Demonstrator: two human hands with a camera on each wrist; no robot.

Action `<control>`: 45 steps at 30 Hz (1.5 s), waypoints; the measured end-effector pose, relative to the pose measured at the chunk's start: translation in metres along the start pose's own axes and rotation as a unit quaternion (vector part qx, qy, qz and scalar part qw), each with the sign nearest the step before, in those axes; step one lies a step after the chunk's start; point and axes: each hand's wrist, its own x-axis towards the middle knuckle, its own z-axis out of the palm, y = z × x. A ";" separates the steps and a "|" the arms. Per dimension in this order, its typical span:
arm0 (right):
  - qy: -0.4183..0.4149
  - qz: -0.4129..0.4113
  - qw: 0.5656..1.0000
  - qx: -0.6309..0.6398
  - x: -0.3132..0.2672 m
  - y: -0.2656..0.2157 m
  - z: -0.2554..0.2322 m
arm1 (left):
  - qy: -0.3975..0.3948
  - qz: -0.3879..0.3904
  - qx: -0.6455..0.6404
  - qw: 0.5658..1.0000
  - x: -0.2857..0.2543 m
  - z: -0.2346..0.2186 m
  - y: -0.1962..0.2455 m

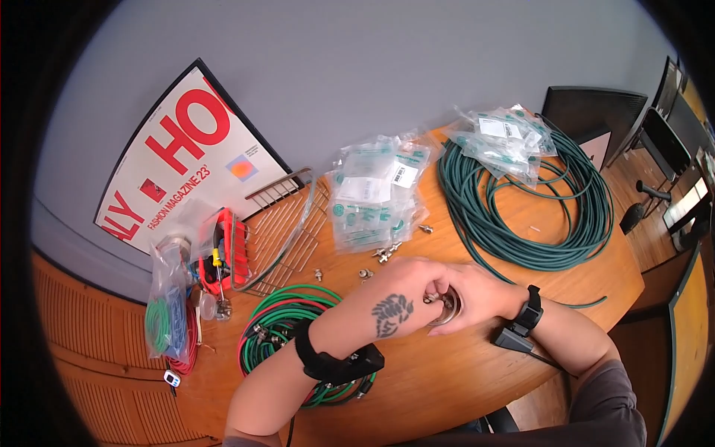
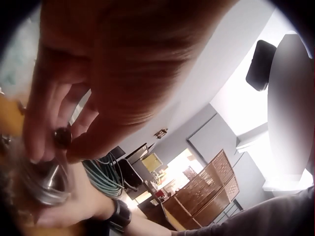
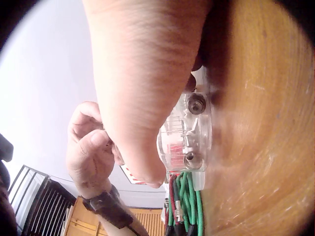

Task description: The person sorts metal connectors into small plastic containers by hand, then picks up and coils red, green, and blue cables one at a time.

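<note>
A clear jar (image 3: 206, 132) with small metal connectors (image 3: 197, 104) in it is held by my right hand (image 1: 485, 294), its fingers wrapped around the side. The jar's opening tilts toward the head camera. Over that opening sits my left hand (image 1: 417, 284), reaching in from the left. In the left wrist view its thumb and fingers pinch a small round metal connector (image 2: 62, 137) just above the rim. Beyond the hands, several loose connectors (image 1: 387, 252) lie on the wooden table (image 1: 417, 372).
Clear plastic bags (image 1: 372, 194) lie behind the hands. A dark green cable coil (image 1: 469, 223) with more bags fills the right back. Left are a green and red cable bundle (image 1: 257, 346), a wire rack (image 1: 287, 238), a red basket (image 1: 237, 257) and a framed poster (image 1: 179, 149).
</note>
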 end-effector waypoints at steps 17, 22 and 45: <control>-0.008 0.000 1.000 -0.024 -0.002 -0.001 0.000 | 0.070 -0.105 0.193 0.973 -0.019 0.025 -0.064; -0.012 -0.001 1.000 -0.008 -0.002 -0.002 -0.002 | 0.107 -0.020 0.051 0.993 -0.019 -0.006 -0.020; 0.015 -0.067 0.996 -0.047 0.003 0.000 -0.006 | 0.065 -0.007 0.158 0.985 -0.005 0.004 -0.070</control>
